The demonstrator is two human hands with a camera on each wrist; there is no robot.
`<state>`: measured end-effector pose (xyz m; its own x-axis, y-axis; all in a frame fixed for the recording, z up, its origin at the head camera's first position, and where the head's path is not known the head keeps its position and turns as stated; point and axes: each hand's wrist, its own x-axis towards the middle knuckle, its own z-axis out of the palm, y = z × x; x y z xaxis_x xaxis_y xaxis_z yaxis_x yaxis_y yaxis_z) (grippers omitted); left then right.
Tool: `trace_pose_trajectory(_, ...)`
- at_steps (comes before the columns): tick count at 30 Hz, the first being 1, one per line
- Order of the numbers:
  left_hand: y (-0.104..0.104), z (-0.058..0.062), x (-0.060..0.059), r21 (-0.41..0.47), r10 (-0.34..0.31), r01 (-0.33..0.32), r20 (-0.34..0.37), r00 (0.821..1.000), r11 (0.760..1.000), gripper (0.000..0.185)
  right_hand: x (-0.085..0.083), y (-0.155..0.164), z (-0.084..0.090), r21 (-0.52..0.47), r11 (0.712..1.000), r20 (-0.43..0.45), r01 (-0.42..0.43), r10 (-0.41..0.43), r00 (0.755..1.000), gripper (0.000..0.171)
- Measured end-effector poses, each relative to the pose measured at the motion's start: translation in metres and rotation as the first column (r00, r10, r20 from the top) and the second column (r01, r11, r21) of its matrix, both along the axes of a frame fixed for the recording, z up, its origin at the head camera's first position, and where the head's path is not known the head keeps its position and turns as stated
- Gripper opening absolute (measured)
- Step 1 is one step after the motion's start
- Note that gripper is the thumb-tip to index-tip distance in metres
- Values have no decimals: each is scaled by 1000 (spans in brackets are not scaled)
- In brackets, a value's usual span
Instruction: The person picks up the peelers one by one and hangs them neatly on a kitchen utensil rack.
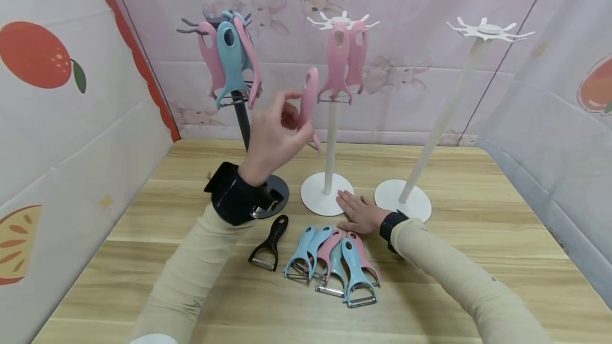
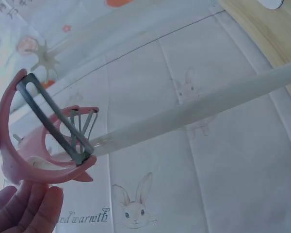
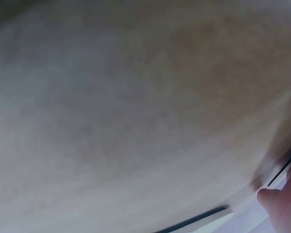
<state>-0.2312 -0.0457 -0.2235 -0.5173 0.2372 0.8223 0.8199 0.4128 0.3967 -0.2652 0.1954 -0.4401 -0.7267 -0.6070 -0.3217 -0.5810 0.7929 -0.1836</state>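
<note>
My left hand (image 1: 274,134) is raised above the table and pinches a pink peeler (image 1: 308,100) upright, between the black stand (image 1: 241,105) and the middle white stand (image 1: 330,137). In the left wrist view the pink peeler (image 2: 43,141) shows its metal blade, with my fingertips (image 2: 24,208) below it. My right hand (image 1: 358,212) lies flat on the table with straight fingers, next to the base of the middle white stand (image 1: 319,195) and just behind a pile of blue and pink peelers (image 1: 334,264). The right wrist view is a blur of table with a fingertip (image 3: 283,208).
A black peeler (image 1: 269,243) lies left of the pile. Pink and blue peelers (image 1: 229,60) hang on the black stand; two pink ones (image 1: 345,60) hang on the middle stand. A third white stand (image 1: 444,115) at the right holds nothing. Fabric walls enclose the wooden table (image 1: 478,185).
</note>
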Motion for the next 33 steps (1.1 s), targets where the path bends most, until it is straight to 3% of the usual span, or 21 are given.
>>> trace_pose_trajectory(4, 10, 17, -7, 85, 19, -14, -52, 998, 996, 35, 1, 0, 1, -2, 1000, -3, -5, 5, 1000, 76)
trace_pose_trajectory(8, 19, 31, -15, 144, 76, -68, -51, 996, 987, 38, 2, 0, 2, -1, 1000, -4, -4, 4, 1000, 76)
trace_pose_trajectory(16, 32, 46, -23, 111, 211, -208, -16, 977, 972, 41, 6, -2, 8, 3, 1000, -14, -10, 10, 1000, 75)
trace_pose_trajectory(21, 33, 48, -30, 91, 247, -249, 27, 969, 964, 38, 9, -4, 12, -26, 999, -31, -24, 23, 999, 74)
trace_pose_trajectory(24, 33, 46, -33, 54, 265, -269, 65, 962, 962, 36, 9, -5, 12, 6, 1000, -37, -24, 24, 999, 74)
trace_pose_trajectory(33, 35, 31, -35, 55, 232, -239, 106, 967, 969, 38, 8, -3, 13, -13, 1000, -18, -26, 26, 999, 76)
